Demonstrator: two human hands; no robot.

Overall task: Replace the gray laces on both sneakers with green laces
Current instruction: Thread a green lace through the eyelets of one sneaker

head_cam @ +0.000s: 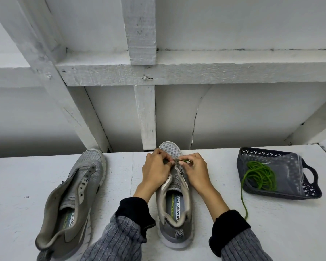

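Two gray sneakers stand on a white table, both without gray laces in their eyelets. The middle sneaker points away from me. My left hand and my right hand meet over its front eyelets, near the toe. Each hand pinches a bit of green lace there, fingers curled. The left sneaker lies tilted, open and untouched. A second green lace lies bundled in a dark basket, with one end trailing onto the table.
The dark perforated basket with a handle sits at the right on the table. White wooden beams and a wall rise right behind the table's far edge. My gray ribbed sleeves with black cuffs cover the near edge.
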